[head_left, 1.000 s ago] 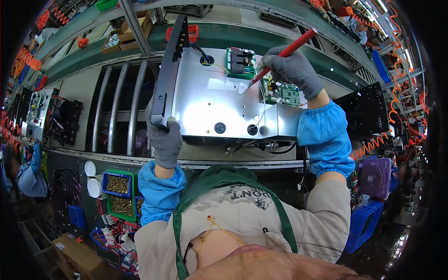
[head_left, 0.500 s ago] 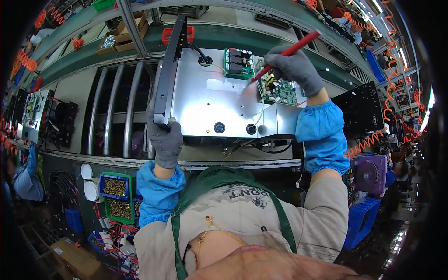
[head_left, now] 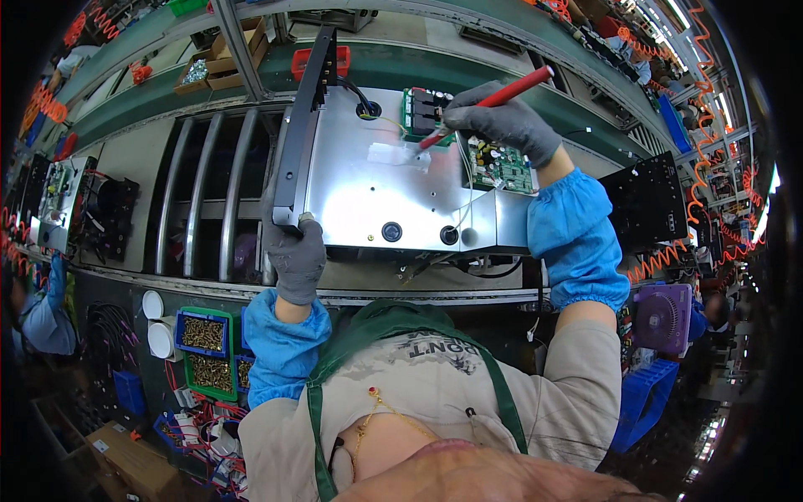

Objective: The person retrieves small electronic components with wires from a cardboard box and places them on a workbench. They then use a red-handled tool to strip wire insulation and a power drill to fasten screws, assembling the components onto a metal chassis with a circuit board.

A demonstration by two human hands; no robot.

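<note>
A metal chassis [head_left: 351, 184] with a black front panel [head_left: 303, 142] along its left side lies in front of me. My left hand [head_left: 297, 259], in a grey glove, is closed on the panel's near corner. Gripped in my gloved right hand [head_left: 510, 125] is a long red pen-shaped tool [head_left: 523, 85]; its exact kind is unclear. Its tip points down at a whitish strip [head_left: 397, 156] on the metal surface; contact cannot be made out. Under and beside that hand are a green circuit board with black blocks [head_left: 421, 109] and another green board [head_left: 499, 165].
Metal rollers [head_left: 201, 197] run left of the chassis. Screw bins [head_left: 205, 335], white tubs [head_left: 161, 339] and wire bundles [head_left: 196, 439] sit near my left side. A black plate [head_left: 644, 201], a purple fan [head_left: 662, 318] and a blue crate [head_left: 646, 406] are on the right.
My right hand has shifted left and a little down with the red tool, which now lies flatter with its tip on or over the whitish strip. My left hand stays at the panel corner.
</note>
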